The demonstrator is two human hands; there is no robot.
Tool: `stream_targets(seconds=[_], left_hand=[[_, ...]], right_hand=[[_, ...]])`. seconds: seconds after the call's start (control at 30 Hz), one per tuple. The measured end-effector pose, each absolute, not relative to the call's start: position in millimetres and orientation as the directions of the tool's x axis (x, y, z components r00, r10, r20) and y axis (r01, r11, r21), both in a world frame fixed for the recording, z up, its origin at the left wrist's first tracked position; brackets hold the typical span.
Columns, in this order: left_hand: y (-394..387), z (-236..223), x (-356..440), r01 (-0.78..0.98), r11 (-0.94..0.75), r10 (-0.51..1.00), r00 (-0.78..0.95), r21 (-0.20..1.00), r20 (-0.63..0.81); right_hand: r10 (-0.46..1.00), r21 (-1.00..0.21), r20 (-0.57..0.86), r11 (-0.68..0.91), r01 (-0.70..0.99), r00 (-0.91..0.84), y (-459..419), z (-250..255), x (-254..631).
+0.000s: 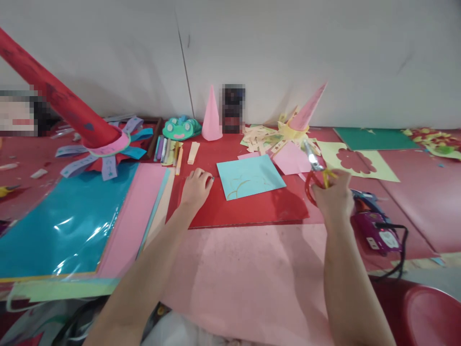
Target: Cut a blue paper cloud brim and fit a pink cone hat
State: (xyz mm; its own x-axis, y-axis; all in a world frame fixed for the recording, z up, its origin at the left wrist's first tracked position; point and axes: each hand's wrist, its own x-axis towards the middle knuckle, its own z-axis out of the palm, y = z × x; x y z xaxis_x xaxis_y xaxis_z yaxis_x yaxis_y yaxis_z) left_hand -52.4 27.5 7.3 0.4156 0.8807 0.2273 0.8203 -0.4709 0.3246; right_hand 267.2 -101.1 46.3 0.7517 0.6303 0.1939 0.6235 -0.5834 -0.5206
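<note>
My right hand [334, 194] is closed round the red and yellow handles of a pair of scissors [314, 163], whose blades point up and away over a pink paper piece [291, 158]. My left hand [196, 187] rests knuckles-down on the red sheet [252, 209], fingers curled; something small and dark may sit at its fingertips. A light blue sheet [250, 177] with curved pencil lines lies between the two hands, touched by neither.
A stack of teal and pink paper [72, 226] lies at left under a long red cone with paper petals [90, 129]. Markers [165, 150], a frog cutout [181, 128], pink cones [212, 115], paper scraps and a purple glue gun [378, 233] surround the work area.
</note>
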Motion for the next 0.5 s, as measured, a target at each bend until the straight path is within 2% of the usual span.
stream_targets(seconds=[0.03,0.1,0.17,0.27,0.33,0.43,0.5], left_hand=[[27.2,7.4,-51.9,0.822,-0.469,0.882,0.417,0.322,0.22],[26.7,7.9,-50.8,0.825,-0.468,0.883,0.42,0.315,0.21],[26.5,8.2,-50.0,0.826,-0.47,0.882,0.428,0.31,0.199],[26.5,7.9,-49.8,0.828,-0.471,0.882,0.434,0.303,0.184],[26.0,7.7,-49.4,0.828,-0.475,0.88,0.439,0.299,0.182],[24.2,7.7,-46.7,0.833,-0.47,0.882,0.432,0.291,0.186],[22.9,7.9,-44.1,0.835,-0.468,0.883,0.431,0.289,0.183]], right_hand=[[0.573,-0.59,0.276,-0.533,0.607,0.771,-98.2,53.8,261.7],[0.553,-0.783,0.334,-0.288,0.551,0.763,-86.3,64.1,248.9],[0.629,-0.93,0.244,-0.065,0.363,0.738,-69.7,65.8,234.0],[0.739,-0.982,0.181,0.101,0.159,0.649,-49.3,52.7,211.6],[0.789,-0.991,0.132,0.116,0.065,0.6,-43.5,37.7,201.4],[0.804,-1.0,0.0,0.006,-0.007,0.595,-42.5,15.9,198.0],[0.788,-0.999,-0.035,-0.007,-0.048,0.614,-41.5,5.6,201.8]])
